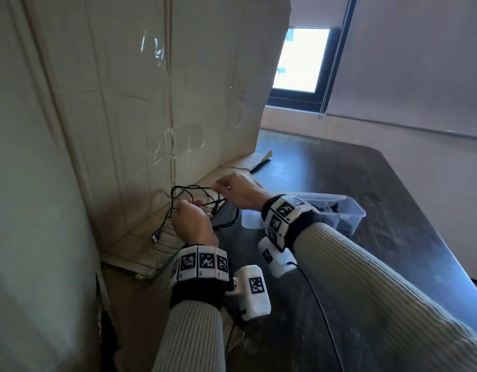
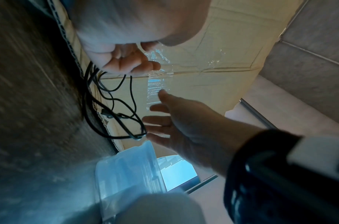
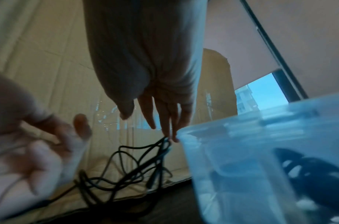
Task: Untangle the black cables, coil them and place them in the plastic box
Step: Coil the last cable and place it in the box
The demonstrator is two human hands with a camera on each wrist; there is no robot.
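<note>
A dark wood-grain tabletop (image 1: pixel 366 183) runs from the near right toward the far wall. Its left part is covered by a flattened sheet of tan corrugated cardboard (image 1: pixel 140 237), and a tall tan cardboard panel (image 1: pixel 151 89) patched with clear tape stands upright along the far left. Behind the panel, on the far right, a black-framed window (image 1: pixel 299 60) shows bright daylight, and a pale roller blind (image 1: pixel 419 57) covers the rest of the glazing above a plain pale wall.

The tangled thin black cables (image 1: pixel 199 200) hang in loose loops between the two hands, just above the seam where the cardboard sheet meets the bare tabletop; one strand drops to a small plug (image 1: pixel 154 237) lying on the cardboard at the near left. The left hand (image 1: pixel 194 224), in a ribbed cream sleeve with a marker-printed wristband, is curled with its grip closed on several strands. The right hand (image 1: pixel 240 190), further away and to the right, pinches a strand at the top of the tangle between thumb and fingertip, so its grip is narrow; in the right wrist view its other fingers (image 3: pixel 165 118) point down straight toward the knot.

A clear rectangular plastic box (image 1: pixel 350 205) sits on the tabletop just right of the hands, partly behind the right wrist. It stands open, with dark coiled cable (image 3: pixel 308 169) already lying inside it.
</note>
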